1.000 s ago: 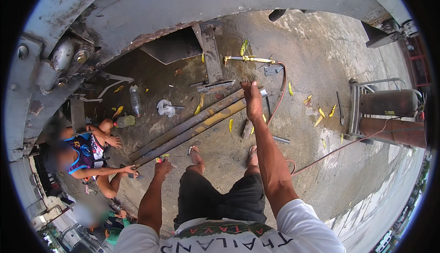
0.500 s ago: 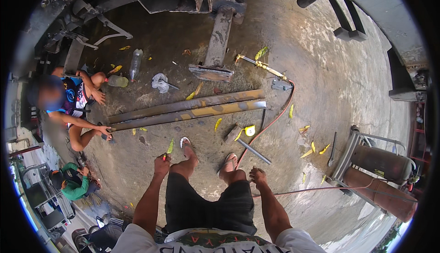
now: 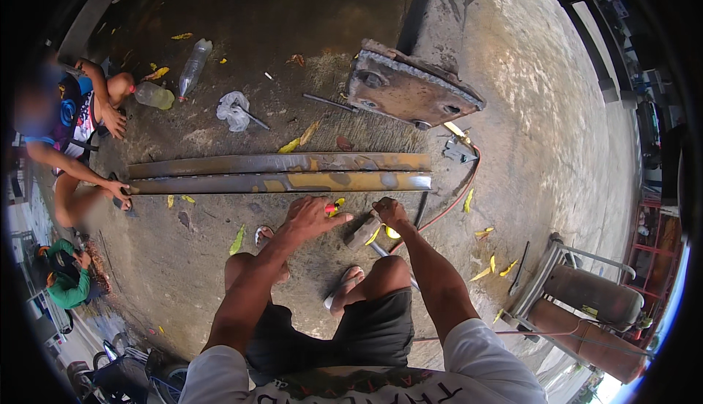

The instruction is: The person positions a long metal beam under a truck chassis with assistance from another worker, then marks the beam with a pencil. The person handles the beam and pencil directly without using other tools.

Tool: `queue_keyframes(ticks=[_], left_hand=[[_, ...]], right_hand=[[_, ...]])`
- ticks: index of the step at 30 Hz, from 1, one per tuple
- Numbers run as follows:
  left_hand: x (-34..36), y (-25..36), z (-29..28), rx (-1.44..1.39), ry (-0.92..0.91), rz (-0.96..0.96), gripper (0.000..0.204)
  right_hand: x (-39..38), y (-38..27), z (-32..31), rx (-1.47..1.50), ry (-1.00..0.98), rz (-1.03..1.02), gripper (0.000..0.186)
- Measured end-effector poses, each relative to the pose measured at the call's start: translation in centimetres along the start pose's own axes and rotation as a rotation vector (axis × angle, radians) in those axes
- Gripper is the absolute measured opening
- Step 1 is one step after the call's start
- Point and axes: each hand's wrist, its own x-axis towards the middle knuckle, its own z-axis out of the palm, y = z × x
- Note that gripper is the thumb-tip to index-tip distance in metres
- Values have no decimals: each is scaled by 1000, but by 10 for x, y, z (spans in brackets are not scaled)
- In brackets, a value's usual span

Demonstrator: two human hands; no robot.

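Note:
Two long brown steel bars lie side by side on the concrete in front of me. My left hand, just below them, is closed on a small red object, perhaps a marker. My right hand has curled fingers just below the bars' right end, over a sledgehammer; what it grips, if anything, I cannot make out. A yellow tape measure lies partly hidden under that hand, beside a dark rod. A seated co-worker's hand is at the bars' left end.
A rusty steel post with a bolt plate juts in above. A cutting torch with red hose lies right. Gas cylinders on a trolley stand lower right. Bottles and a plastic bag lie upper left. A second co-worker squats lower left.
I have bent lower toward the bars. My right hand let go of them, dropped, then moved forward near the hammer. My left hand moved forward and right with the red object; the tape measure became partly covered.

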Motion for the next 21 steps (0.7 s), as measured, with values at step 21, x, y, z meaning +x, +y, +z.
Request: queue_keyframes(ticks=[21], left_hand=[[-70, -58, -108, 138, 601, -212, 49]], right_hand=[[138, 118, 49, -992, 32, -638, 17]])
